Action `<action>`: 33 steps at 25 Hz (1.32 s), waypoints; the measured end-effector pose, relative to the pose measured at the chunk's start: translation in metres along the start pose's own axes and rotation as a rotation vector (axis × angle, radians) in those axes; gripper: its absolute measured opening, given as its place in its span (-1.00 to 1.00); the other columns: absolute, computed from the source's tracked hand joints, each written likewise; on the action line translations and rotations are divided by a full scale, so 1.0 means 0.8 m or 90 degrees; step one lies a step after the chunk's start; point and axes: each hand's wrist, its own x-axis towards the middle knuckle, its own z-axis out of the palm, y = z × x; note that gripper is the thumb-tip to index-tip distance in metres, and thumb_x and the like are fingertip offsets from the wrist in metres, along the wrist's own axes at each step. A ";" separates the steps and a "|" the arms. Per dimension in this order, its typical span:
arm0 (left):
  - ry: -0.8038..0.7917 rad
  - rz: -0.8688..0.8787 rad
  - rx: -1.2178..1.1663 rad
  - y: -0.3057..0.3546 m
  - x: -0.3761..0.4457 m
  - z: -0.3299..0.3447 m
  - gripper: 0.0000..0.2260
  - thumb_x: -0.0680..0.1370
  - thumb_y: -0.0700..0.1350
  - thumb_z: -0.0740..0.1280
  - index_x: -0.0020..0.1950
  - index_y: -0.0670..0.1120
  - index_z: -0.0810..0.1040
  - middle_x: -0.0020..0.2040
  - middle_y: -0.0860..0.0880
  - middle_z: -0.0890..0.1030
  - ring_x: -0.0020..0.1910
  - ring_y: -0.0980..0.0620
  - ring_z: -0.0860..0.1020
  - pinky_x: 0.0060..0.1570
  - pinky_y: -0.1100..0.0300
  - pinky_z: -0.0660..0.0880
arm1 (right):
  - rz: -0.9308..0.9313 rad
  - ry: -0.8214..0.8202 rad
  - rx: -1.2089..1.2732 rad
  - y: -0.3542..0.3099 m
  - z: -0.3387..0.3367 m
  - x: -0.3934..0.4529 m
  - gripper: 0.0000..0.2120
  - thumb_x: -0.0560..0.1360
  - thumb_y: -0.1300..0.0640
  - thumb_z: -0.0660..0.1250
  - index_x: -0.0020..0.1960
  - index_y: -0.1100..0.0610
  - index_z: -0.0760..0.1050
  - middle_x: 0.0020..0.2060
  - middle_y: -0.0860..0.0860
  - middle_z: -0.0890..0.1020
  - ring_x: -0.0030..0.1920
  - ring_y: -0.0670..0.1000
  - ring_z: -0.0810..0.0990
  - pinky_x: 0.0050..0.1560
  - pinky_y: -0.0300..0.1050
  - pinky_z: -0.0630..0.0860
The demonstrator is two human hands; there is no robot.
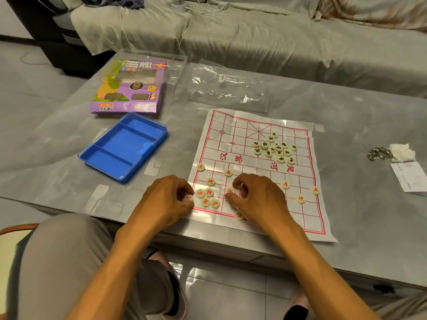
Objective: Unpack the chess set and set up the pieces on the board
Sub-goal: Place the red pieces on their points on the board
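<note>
Two colours of round pieces lie on the board (254, 172), a thin red-lined sheet spread flat on my worktop (346, 125). The black-lettered pieces (275, 147) sit bunched in a loose heap on the far half, toward one o'clock from the board's centre, several touching each other. The red-lettered pieces are spread over the near half: five soldiers stand apart along one row, the leftmost soldier (200, 167) at nine o'clock from the centre and the rightmost (315, 190) near the right border. A red cannon (210, 181) stands just below the left soldiers, another cannon (300, 199) at four o'clock. A small cluster of four red pieces (208, 197) lies touching at the near left corner, around seven o'clock.

My left hand (168, 199) rests at the board's left edge, fingers curled, pinching one red piece (189, 197) between thumb and fingertips just beside that cluster. My right hand (258, 199) lies over the near middle of the board, fingers curled down onto a red piece (230, 191) at its fingertips; whether it grips it or only touches it, I cannot tell. Another piece (239, 215) peeks out under my right palm at the near border.

At nine o'clock from the board lies the blue tray (120, 146) with three compartments. Beyond it, at eleven o'clock, is the purple box (129, 88), and at twelve o'clock a clear plastic bag (226, 88). At three o'clock, well apart, are a metal chain (379, 153), a crumpled tissue (402, 152) and a paper slip (409, 179).
</note>
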 end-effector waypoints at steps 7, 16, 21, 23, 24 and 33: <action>0.009 0.005 0.000 0.002 0.000 -0.005 -0.63 0.40 0.05 0.49 0.16 0.09 0.51 0.01 0.15 0.51 -0.16 0.17 0.51 -0.14 0.35 0.49 | -0.033 -0.035 -0.006 -0.002 0.005 0.004 -0.68 0.52 -0.08 0.29 0.26 -0.09 0.48 0.07 -0.13 0.57 0.05 -0.08 0.50 -0.11 -0.24 0.34; 0.066 0.101 0.028 0.010 0.000 0.009 -0.58 0.42 0.17 0.43 0.23 0.14 0.47 0.15 0.15 0.40 0.08 0.18 0.40 -0.02 0.35 0.40 | -0.066 -0.031 -0.023 -0.007 0.005 0.002 -0.76 0.51 -0.05 0.30 0.16 -0.06 0.55 0.01 -0.11 0.58 -0.08 -0.13 0.44 -0.18 -0.28 0.34; 0.053 0.127 0.074 0.019 0.007 0.032 -0.57 0.42 0.25 0.38 0.25 0.17 0.48 0.22 0.11 0.40 0.18 0.14 0.36 -0.03 0.34 0.32 | -0.066 -0.037 -0.020 -0.001 0.005 0.001 -0.75 0.52 -0.05 0.30 0.17 -0.07 0.54 0.03 -0.11 0.58 -0.08 -0.16 0.39 -0.24 -0.41 0.25; 0.082 0.117 0.059 0.013 0.012 0.028 -0.63 0.45 0.21 0.38 0.21 0.15 0.51 0.15 0.12 0.41 0.08 0.18 0.34 -0.12 0.41 0.29 | -0.065 -0.044 -0.018 -0.001 0.006 0.001 -0.75 0.52 -0.05 0.30 0.19 -0.07 0.54 0.06 -0.11 0.58 -0.07 -0.16 0.39 -0.20 -0.36 0.29; 0.094 0.113 0.051 0.010 0.014 0.026 -0.66 0.45 0.19 0.38 0.19 0.14 0.53 0.11 0.14 0.41 0.05 0.19 0.34 -0.16 0.45 0.26 | -0.067 -0.047 -0.016 -0.003 0.005 0.000 -0.74 0.52 -0.05 0.30 0.19 -0.07 0.54 0.07 -0.11 0.58 -0.07 -0.17 0.39 -0.19 -0.36 0.29; 0.227 -0.026 -0.074 -0.012 0.007 -0.026 -0.81 0.55 -0.15 0.32 0.11 0.09 0.54 0.09 0.09 0.47 -0.01 0.14 0.47 -0.08 0.27 0.38 | -0.238 -0.075 0.031 -0.072 0.033 -0.012 -0.74 0.56 -0.04 0.24 0.22 -0.04 0.54 0.10 -0.05 0.53 0.10 -0.03 0.46 -0.03 -0.20 0.40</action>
